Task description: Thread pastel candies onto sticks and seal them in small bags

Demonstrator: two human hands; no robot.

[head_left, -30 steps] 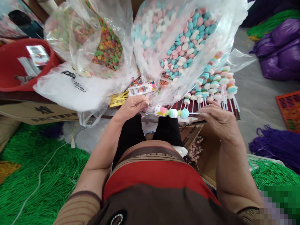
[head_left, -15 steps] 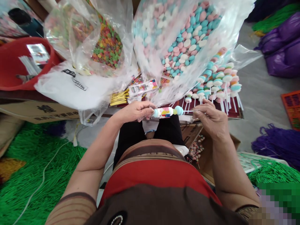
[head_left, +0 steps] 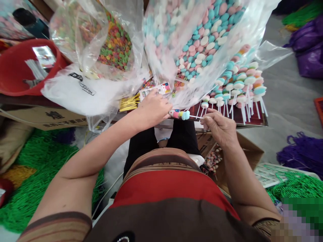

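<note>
A wrapped candy skewer (head_left: 185, 115) with a printed wrapper and pale blue candy lies level above my lap. My right hand (head_left: 219, 126) pinches its white stick at the right end. My left hand (head_left: 155, 107) closes over the wrapper's left end, hiding that part. Just behind my left hand are a flat printed sachet (head_left: 165, 88) and a bundle of yellow twist ties (head_left: 128, 103). Several candy skewers (head_left: 237, 85) with white sticks lie in a pile on the dark red table (head_left: 254, 118), right of the clear bag of pastel candies (head_left: 202, 47).
A bag of small ring candies (head_left: 117, 47), a white plastic bag (head_left: 73, 89) and a red basin (head_left: 15, 69) stand at the left. Below the table's right side sits an open cardboard box (head_left: 248, 148). Green strands (head_left: 37, 181) cover the floor at left.
My left hand has moved over the top of the wrapper, turning knuckles up. The skewer and my right hand have shifted slightly left. The camera view has also shifted a little.
</note>
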